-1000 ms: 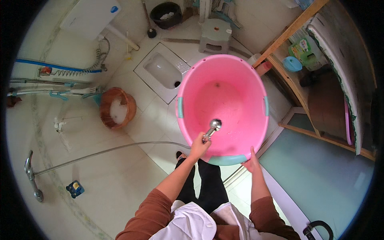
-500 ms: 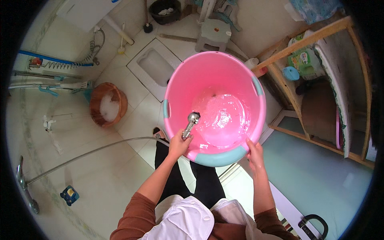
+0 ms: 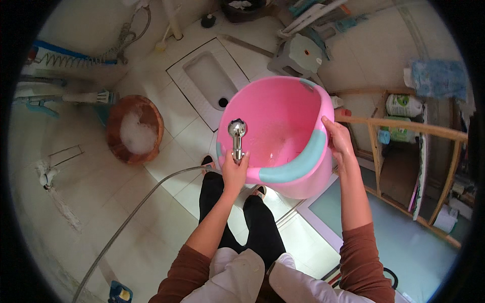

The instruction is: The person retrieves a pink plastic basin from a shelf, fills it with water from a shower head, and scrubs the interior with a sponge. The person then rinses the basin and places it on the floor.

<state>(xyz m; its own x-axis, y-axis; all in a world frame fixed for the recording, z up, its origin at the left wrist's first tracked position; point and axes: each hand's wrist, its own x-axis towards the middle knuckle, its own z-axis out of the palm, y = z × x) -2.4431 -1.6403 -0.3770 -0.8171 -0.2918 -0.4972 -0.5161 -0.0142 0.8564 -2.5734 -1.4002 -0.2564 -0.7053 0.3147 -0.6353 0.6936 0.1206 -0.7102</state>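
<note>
My left hand (image 3: 235, 174) is closed around the handle of a chrome handheld sprayer (image 3: 236, 129), its head over the near left rim of a large pink tub (image 3: 262, 96). The hand rests against that rim. At the tub's right side, my right hand (image 3: 338, 137) grips the rim beside a pale blue band (image 3: 298, 164). The tub is tilted, and a little water shows inside at the bottom. A metal hose (image 3: 136, 212) runs from near my left hand toward the lower left.
A brown basin (image 3: 135, 157) with foamy water stands on the floor at left. A squat toilet (image 3: 194, 93) is set in the tiles beyond the tub. The grey stool (image 3: 298, 56) is behind, and a wooden-framed shelf (image 3: 376, 151) stands at right.
The tub has tipped, its right side rising with my right hand, which has moved up and away. The sprayer has turned more upright in my left hand. The whole view has shifted.
</note>
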